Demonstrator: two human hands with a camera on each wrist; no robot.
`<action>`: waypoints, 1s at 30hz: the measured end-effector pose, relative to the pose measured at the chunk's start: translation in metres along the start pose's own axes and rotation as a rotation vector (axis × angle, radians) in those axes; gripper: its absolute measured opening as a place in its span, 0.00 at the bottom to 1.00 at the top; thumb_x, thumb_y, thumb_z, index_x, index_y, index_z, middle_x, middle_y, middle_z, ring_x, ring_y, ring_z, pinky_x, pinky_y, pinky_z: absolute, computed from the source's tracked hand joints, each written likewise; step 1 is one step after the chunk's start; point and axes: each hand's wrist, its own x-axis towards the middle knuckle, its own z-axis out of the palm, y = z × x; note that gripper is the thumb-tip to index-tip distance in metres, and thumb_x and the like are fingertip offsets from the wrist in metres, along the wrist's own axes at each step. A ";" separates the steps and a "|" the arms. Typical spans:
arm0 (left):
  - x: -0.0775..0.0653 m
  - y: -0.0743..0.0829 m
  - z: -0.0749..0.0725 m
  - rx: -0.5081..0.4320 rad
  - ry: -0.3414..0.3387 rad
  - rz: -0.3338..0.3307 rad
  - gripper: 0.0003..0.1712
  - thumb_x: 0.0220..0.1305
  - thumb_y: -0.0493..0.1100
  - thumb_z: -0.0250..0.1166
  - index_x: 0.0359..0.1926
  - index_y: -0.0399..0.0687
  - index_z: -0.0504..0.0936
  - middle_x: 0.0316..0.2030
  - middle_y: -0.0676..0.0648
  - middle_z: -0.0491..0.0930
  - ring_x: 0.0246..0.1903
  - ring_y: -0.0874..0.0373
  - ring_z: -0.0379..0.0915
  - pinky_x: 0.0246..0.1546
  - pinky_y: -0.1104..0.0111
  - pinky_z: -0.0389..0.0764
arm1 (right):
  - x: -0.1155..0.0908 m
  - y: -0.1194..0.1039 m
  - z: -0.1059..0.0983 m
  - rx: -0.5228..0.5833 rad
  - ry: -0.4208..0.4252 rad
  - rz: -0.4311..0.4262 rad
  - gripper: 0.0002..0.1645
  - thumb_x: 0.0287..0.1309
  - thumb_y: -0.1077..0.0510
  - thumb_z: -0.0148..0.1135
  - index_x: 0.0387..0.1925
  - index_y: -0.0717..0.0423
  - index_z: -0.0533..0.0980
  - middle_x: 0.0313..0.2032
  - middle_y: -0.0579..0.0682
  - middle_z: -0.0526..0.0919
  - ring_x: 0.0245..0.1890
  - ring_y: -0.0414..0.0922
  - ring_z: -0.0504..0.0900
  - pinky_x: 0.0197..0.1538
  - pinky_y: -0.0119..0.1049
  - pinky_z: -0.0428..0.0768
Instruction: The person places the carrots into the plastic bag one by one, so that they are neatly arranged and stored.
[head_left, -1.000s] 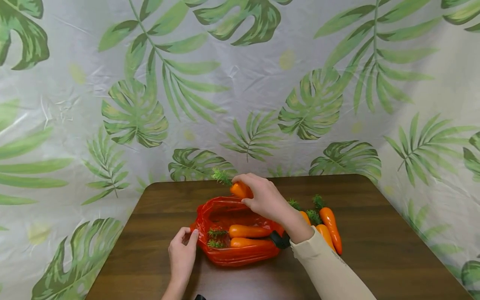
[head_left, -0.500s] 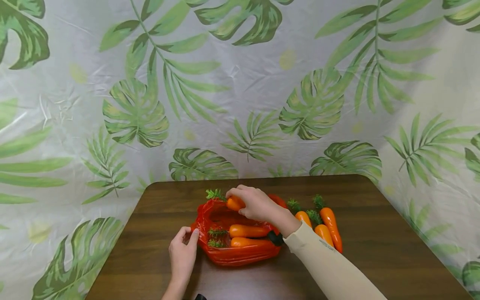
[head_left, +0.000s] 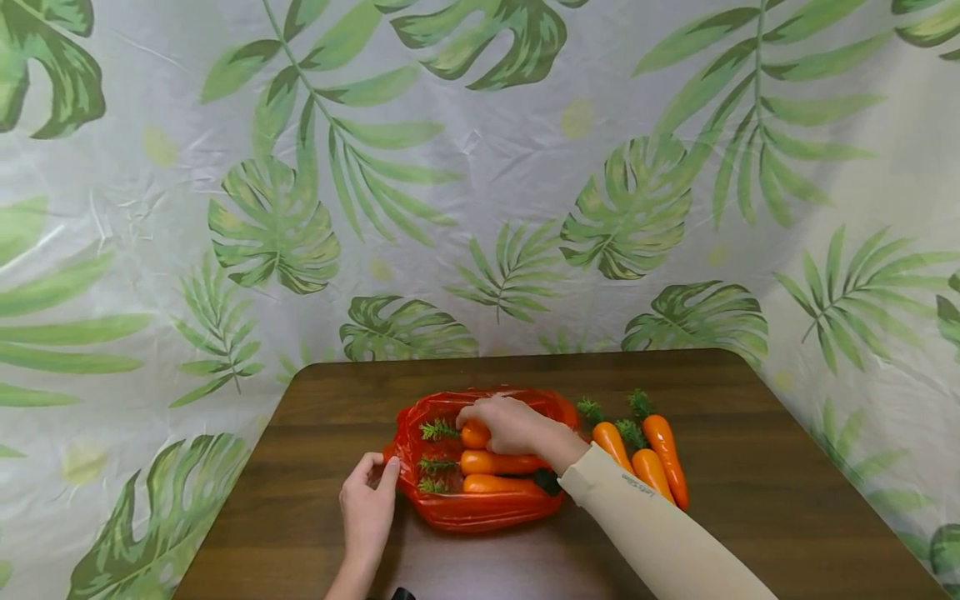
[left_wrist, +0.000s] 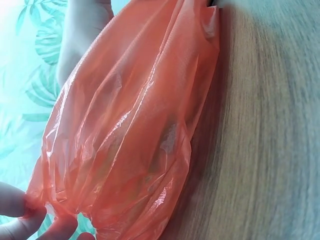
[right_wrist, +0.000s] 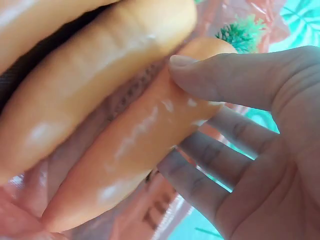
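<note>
A red plastic bag (head_left: 468, 518) lies on the table with its mouth spread wide. At its left end my left hand (head_left: 367, 500) pinches the rim; the left wrist view has those fingers (left_wrist: 25, 225) at the gathered film. Inside the bag, my right hand (head_left: 510, 425) grips an orange carrot (head_left: 474, 434) near its leafy end. The right wrist view shows the thumb on top of this carrot (right_wrist: 145, 135) and the other fingers beneath. Two more carrots (head_left: 495, 462) lie parallel in the bag, green tops to the left, their right ends hidden by my right wrist.
Several loose carrots (head_left: 665, 450) lie to the right of the bag, beside my right forearm. The brown wooden table (head_left: 780, 517) has its back edge close to a leaf-patterned curtain (head_left: 517, 192).
My right hand has come down from above the bag's far rim, bringing the carrot into the bag alongside the other two. My left hand keeps its place at the rim.
</note>
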 end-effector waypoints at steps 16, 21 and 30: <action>0.000 -0.002 0.001 0.015 0.010 0.025 0.06 0.66 0.39 0.69 0.33 0.42 0.82 0.39 0.41 0.87 0.45 0.43 0.83 0.51 0.47 0.79 | 0.002 -0.001 0.017 0.039 -0.071 0.050 0.36 0.55 0.74 0.64 0.62 0.42 0.78 0.57 0.42 0.80 0.53 0.42 0.78 0.59 0.42 0.77; 0.001 -0.002 0.001 0.013 0.002 0.022 0.06 0.66 0.39 0.69 0.34 0.42 0.82 0.39 0.40 0.86 0.46 0.42 0.83 0.51 0.47 0.79 | 0.002 -0.001 0.019 0.039 -0.066 0.053 0.35 0.56 0.73 0.64 0.62 0.42 0.78 0.57 0.42 0.80 0.55 0.43 0.78 0.61 0.43 0.76; 0.001 -0.002 0.000 0.024 0.003 0.020 0.06 0.66 0.39 0.69 0.34 0.42 0.82 0.38 0.42 0.86 0.45 0.43 0.83 0.50 0.48 0.79 | 0.001 -0.004 0.009 0.020 -0.056 0.064 0.29 0.61 0.65 0.66 0.62 0.43 0.77 0.56 0.43 0.81 0.56 0.45 0.78 0.63 0.46 0.73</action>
